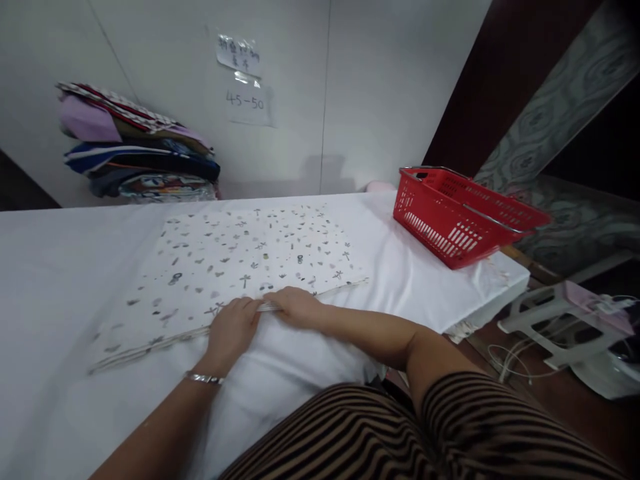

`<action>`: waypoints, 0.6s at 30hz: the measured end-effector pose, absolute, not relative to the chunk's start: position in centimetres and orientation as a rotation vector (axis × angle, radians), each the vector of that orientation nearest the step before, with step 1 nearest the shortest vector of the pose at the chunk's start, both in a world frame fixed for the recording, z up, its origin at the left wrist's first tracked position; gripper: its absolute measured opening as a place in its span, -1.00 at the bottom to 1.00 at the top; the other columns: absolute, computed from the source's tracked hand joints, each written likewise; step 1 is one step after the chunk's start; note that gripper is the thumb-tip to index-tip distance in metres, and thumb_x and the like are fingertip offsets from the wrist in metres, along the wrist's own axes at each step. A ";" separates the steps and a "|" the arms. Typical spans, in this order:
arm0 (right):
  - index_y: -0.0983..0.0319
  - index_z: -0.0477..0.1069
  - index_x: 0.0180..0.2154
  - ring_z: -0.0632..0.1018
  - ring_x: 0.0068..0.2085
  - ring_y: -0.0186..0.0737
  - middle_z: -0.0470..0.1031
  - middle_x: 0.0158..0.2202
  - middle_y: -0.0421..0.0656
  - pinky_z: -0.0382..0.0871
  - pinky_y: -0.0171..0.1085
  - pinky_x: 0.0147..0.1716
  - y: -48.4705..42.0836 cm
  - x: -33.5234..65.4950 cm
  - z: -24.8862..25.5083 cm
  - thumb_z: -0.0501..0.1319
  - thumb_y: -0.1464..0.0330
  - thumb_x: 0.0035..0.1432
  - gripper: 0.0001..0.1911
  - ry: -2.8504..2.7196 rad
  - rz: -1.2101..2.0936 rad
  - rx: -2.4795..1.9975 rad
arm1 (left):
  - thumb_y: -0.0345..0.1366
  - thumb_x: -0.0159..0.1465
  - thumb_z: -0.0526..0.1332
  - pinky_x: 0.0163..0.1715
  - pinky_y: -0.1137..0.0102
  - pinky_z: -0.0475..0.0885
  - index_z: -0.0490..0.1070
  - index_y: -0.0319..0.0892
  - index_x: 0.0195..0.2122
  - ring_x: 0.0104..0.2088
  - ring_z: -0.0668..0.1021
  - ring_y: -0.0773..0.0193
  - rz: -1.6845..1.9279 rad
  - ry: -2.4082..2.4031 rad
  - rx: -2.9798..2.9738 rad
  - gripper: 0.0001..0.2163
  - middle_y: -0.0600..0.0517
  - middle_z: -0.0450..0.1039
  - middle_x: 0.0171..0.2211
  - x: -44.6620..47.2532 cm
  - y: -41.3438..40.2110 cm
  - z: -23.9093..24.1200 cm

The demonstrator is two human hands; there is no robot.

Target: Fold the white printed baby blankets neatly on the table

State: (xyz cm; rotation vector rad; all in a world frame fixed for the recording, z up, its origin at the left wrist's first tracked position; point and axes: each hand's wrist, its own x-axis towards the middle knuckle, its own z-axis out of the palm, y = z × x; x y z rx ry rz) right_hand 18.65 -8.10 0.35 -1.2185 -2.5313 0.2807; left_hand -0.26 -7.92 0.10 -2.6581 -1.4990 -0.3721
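Observation:
A white cloth [270, 247] printed with small palm trees and animals lies folded in layers on the table. Its near edge runs slantwise in front of me. My left hand [234, 327], with a silver bracelet at the wrist, is closed over the middle of that edge. Right beside it, my right hand [296, 307] pinches the same edge, and a bit of the layered rim shows between the two hands. The thumbs are mostly hidden from view. Both ends of the near edge lie free on the table.
White sheeting covers the table [50, 280]. A red plastic basket [450, 220] stands at the back right. A pile of folded clothes [140, 147] sits at the back left against the wall, where paper signs [245, 103] hang. A white stool [545, 320] is at the right.

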 end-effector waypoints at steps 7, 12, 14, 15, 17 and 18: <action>0.23 0.46 -0.18 0.40 0.00 -0.24 0.48 -0.08 -0.12 0.21 -0.19 0.07 -10.9 30.7 1.3 0.05 0.46 0.18 -0.76 -2.196 0.291 -1.379 | -0.37 0.25 -0.02 -0.21 0.20 0.39 0.47 -0.19 -0.17 -0.18 0.47 0.04 -0.361 -1.501 -2.667 -0.71 -0.10 0.47 -0.25 -0.3 -7.9 0.1; 0.25 0.46 -0.31 0.51 -0.30 -0.24 0.53 -0.33 -0.14 0.39 -0.29 -0.30 -11.4 38.8 1.7 0.11 0.40 0.11 -0.84 -1.410 0.579 -1.944 | -0.36 0.26 -0.01 -0.20 0.23 0.36 0.47 -0.21 -0.15 -0.17 0.45 0.07 -0.324 -1.521 -2.687 -0.71 -0.09 0.45 -0.25 -0.3 -7.6 -0.1; 0.27 0.44 -0.37 0.48 -0.48 -0.30 0.50 -0.45 -0.16 0.34 -0.35 -0.51 -11.2 40.2 1.6 0.10 0.38 0.13 -0.84 -1.354 0.671 -2.001 | -0.37 0.26 -0.01 -0.19 0.24 0.35 0.48 -0.19 -0.16 -0.16 0.45 0.08 -0.320 -1.527 -2.689 -0.72 -0.08 0.45 -0.25 -0.2 -7.6 0.0; 0.27 0.43 -0.41 0.45 -0.54 -0.34 0.49 -0.50 -0.18 0.29 -0.38 -0.58 -11.0 40.5 1.6 0.11 0.36 0.13 -0.83 -1.338 0.724 -2.021 | -0.37 0.26 -0.01 -0.19 0.24 0.35 0.48 -0.19 -0.16 -0.16 0.45 0.09 -0.321 -1.529 -2.689 -0.72 -0.08 0.45 -0.25 -0.2 -7.6 -0.1; 0.27 0.39 -0.51 0.40 -0.61 -0.38 0.45 -0.57 -0.20 0.20 -0.40 -0.66 -10.6 40.6 1.6 0.15 0.31 0.13 -0.78 -1.321 0.823 -2.051 | -0.38 0.26 -0.01 -0.18 0.25 0.35 0.48 -0.19 -0.16 -0.17 0.45 0.10 -0.331 -1.529 -2.683 -0.72 -0.07 0.45 -0.25 -0.3 -7.6 -0.1; 0.26 0.37 -0.54 0.38 -0.63 -0.40 0.44 -0.60 -0.22 0.17 -0.41 -0.68 -10.4 40.5 1.5 0.17 0.29 0.13 -0.75 -1.319 0.861 -2.062 | -0.38 0.26 -0.01 -0.18 0.25 0.35 0.48 -0.19 -0.16 -0.17 0.45 0.10 -0.339 -1.526 -2.680 -0.72 -0.07 0.45 -0.25 -0.3 -7.7 -0.1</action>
